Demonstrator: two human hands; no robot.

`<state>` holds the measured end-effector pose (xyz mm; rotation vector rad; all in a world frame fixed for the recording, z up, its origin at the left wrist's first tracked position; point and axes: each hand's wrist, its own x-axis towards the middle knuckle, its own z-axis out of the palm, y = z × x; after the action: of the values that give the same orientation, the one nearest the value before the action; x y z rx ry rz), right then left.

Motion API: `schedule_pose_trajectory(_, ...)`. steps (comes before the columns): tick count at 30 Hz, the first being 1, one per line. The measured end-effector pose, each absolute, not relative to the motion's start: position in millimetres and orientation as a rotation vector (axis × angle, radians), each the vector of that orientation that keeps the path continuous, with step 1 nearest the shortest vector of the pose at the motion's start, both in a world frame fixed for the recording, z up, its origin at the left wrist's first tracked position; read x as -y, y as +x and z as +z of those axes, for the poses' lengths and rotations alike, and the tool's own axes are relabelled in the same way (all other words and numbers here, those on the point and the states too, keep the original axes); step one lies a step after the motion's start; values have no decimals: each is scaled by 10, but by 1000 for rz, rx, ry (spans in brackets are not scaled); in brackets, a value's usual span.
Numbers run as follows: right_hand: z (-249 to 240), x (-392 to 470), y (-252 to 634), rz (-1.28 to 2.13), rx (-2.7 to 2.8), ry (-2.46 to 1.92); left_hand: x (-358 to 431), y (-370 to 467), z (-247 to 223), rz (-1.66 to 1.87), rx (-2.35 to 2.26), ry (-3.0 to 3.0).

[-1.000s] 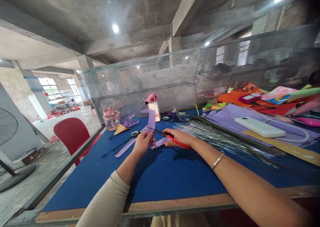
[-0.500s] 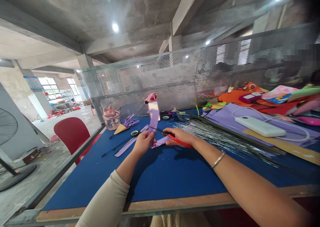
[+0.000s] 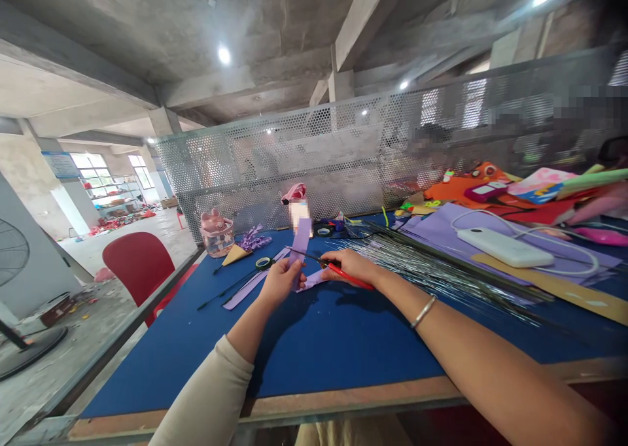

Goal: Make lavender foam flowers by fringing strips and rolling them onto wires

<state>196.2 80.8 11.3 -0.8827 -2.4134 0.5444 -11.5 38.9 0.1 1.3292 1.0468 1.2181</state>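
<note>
My left hand (image 3: 278,281) pinches a purple paper strip (image 3: 301,237) that stands up from my fingers above the blue table (image 3: 318,341). My right hand (image 3: 350,265) grips red-handled scissors (image 3: 338,273), whose dark blades reach left across the strip just above my left thumb. A cut piece of purple paper (image 3: 314,279) hangs between the two hands. My right wrist wears a silver bangle (image 3: 422,312).
Long purple strips (image 3: 245,290), a tape roll (image 3: 265,262), a pink jar (image 3: 217,233) and a yellow cone (image 3: 234,255) lie beyond my left hand. A sheaf of silver wires (image 3: 441,276) runs right. A white power bank (image 3: 505,247), purple sheets and coloured foam fill the right. A perforated metal screen (image 3: 343,158) backs the table.
The purple strip has tilted slightly right, and the scissors and both hands have shifted a little left. The view has drifted slightly.
</note>
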Motion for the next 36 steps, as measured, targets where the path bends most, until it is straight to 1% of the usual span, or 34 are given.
schedule_pose_trajectory(13,97,-829,1979,564,2401,-934,-357,-176,44,1029,-1170,1306)
schedule_pose_trajectory(22,156,-756,2002,538,2499,-940,-431,-190,18,1230,-1112,1163)
schedule_pose_trajectory(36,83,-812,1953,595,2406,-918,-453,-195,-63,1171,-1013,1238)
